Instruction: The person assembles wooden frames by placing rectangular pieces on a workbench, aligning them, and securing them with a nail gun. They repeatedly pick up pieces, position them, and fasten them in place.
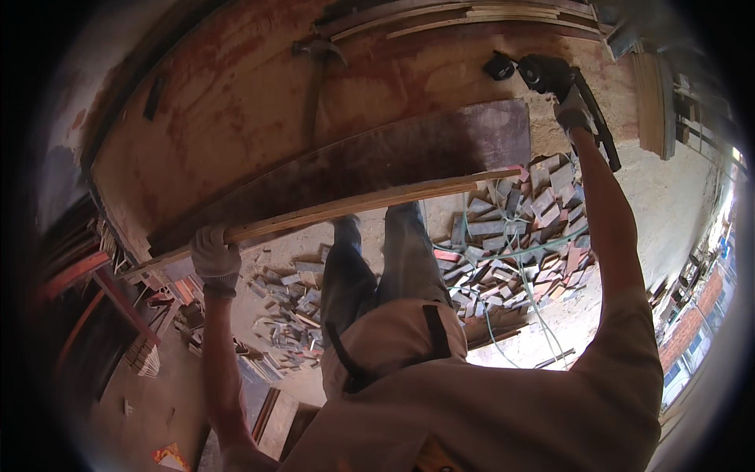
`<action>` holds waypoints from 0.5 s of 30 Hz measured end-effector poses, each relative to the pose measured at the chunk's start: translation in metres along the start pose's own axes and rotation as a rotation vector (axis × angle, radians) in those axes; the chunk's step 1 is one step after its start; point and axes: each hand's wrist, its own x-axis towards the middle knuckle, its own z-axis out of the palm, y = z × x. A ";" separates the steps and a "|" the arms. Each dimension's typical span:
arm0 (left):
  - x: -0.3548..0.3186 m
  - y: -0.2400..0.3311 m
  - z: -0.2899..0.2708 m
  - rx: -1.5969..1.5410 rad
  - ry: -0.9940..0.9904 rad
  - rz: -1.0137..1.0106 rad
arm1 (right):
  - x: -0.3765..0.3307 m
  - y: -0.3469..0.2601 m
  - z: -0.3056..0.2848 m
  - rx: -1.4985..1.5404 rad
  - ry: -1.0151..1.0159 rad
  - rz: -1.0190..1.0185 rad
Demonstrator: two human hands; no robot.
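From here I have the dark board (409, 153) along the worktop's (228, 102) near side. My left hand (213, 258) is clamped on its edge; my right hand (574, 114) grips the black tool (546, 74). Steady, level pressure would help.

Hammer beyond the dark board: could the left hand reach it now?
Probably not directly: the left hand is at the near edge of the dark board, which lies between it and the hammer.
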 end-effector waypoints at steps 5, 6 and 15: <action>0.006 0.007 0.000 0.070 -0.042 -0.021 | 0.001 0.013 0.029 0.006 0.039 -0.039; 0.010 0.008 0.000 0.066 -0.027 -0.023 | -0.002 0.014 0.030 0.050 0.072 -0.095; 0.018 0.010 0.005 0.022 0.078 -0.030 | -0.185 -0.043 -0.014 1.222 -0.483 -0.028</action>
